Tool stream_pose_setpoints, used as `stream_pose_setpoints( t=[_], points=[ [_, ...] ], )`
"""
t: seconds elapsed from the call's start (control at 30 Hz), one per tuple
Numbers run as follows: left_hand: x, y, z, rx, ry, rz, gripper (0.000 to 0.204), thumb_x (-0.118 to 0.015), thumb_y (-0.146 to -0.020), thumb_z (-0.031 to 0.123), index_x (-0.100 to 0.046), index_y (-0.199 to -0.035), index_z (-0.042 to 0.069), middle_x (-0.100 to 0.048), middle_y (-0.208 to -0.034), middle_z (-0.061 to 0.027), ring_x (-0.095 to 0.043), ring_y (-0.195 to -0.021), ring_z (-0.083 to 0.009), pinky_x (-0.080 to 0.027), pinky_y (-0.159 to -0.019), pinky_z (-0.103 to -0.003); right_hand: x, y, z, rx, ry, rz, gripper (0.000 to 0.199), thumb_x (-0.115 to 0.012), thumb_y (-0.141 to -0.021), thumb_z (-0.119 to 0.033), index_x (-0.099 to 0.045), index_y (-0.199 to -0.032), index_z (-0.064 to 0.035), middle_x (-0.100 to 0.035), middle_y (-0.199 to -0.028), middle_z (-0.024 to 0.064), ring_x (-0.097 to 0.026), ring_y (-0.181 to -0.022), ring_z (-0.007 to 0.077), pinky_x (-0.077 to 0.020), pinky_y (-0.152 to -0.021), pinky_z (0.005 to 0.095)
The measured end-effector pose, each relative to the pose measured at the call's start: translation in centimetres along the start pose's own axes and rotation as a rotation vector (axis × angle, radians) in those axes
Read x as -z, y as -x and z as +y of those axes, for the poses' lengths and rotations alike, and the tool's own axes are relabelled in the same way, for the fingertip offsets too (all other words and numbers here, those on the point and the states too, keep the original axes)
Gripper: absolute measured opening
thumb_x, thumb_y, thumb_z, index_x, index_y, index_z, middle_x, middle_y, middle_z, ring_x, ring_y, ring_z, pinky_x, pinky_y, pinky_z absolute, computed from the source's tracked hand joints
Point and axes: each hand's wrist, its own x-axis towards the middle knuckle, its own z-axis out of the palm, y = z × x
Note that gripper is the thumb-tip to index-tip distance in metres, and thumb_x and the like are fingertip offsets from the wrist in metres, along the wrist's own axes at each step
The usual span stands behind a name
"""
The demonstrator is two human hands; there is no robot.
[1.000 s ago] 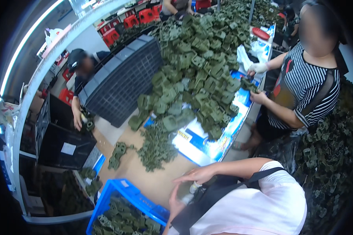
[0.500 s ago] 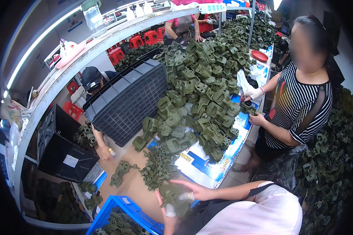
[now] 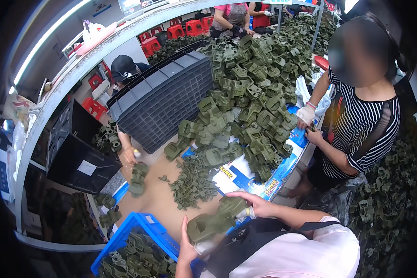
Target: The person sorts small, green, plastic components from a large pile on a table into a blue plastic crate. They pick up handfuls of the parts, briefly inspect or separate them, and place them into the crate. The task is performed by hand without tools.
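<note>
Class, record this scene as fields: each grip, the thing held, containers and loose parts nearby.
Left grip: at the held part's left end
Right grip: on its right end
Held part: olive-green, molded
Blue bin: holds green parts
Small green pieces: heaped on brown surface
Black crate: beside the large green heap

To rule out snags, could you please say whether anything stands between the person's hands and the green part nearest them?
Nothing visible except white finger coverings: the left hand and right hand hold the green part between them.
</note>
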Motion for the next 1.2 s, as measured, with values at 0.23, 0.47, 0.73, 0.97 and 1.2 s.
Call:
stream_pose_setpoints(
  t=[0.23, 0.47, 0.73, 0.97, 1.2],
  points=[
    [-2.2, 0.4, -0.5, 0.043, -0.258, 0.023, 0.078, -0.080, -0.061, 0.007, -0.039, -0.128, 0.005, -0.058, -0.113, -0.0120, -0.058, -0.102, -0.0189, -0.046, -0.088, -0.031, 1.5, 2.0, 1.7, 0.082, 0.341, -0.080, 0.076, -0.042, -0.055, 0.009, -0.046, -0.129, -0.0120, -0.054, -0.122, 0.0095, -0.044, -0.119, 0.0304, -0.0298, -0.100, 0.0371],
    [-4.5, -1.0, -2.6, 0.091, -0.043, -0.026, 0.097, -0.079, -0.065, 0.014, -0.017, -0.140, 0.008, -0.044, -0.129, -0.0178, -0.045, -0.119, -0.0259, -0.036, -0.098, -0.035, 5.1, 2.6, 3.0, -0.048, 0.348, -0.037, 0.057, -0.057, -0.067, -0.004, -0.050, -0.124, -0.0077, -0.050, -0.127, 0.0106, -0.042, -0.122, 0.0259, -0.0278, -0.104, 0.0361],
    [5.3, -8.9, -10.4, 0.053, -0.603, 0.080, 0.061, -0.069, -0.075, 0.021, -0.043, -0.130, 0.014, -0.045, -0.125, -0.0179, -0.041, -0.118, -0.0327, -0.034, -0.099, -0.038, 20.0, -1.4, 6.7, 0.143, 0.640, 1.095, 0.055, -0.064, -0.076, -0.001, -0.044, -0.128, -0.0035, -0.048, -0.124, 0.0151, -0.046, -0.114, 0.0241, -0.0335, -0.098, 0.0328],
    [4.8, -24.2, -14.9, -0.178, -0.973, -0.048, 0.053, -0.057, -0.074, 0.009, -0.047, -0.126, 0.015, -0.043, -0.129, -0.0143, -0.034, -0.122, -0.0337, -0.030, -0.101, -0.042, 21.6, 0.8, 9.9, -0.207, 1.109, 0.871, 0.087, -0.059, -0.067, 0.008, -0.019, -0.142, -0.0131, -0.022, -0.137, 0.0313, -0.031, -0.123, 0.0446, -0.0233, -0.104, 0.0375],
    [3.9, -29.3, -20.7, -0.111, -0.935, 0.073, 0.056, -0.053, -0.085, 0.031, -0.037, -0.133, 0.010, -0.033, -0.137, -0.0185, -0.032, -0.124, -0.0374, -0.029, -0.102, -0.040, 13.6, -4.0, 4.7, 0.032, 1.141, 0.595, 0.066, -0.058, -0.067, 0.011, -0.043, -0.128, -0.0091, -0.044, -0.130, 0.0153, -0.039, -0.122, 0.0336, -0.0313, -0.102, 0.0371]
  ],
)
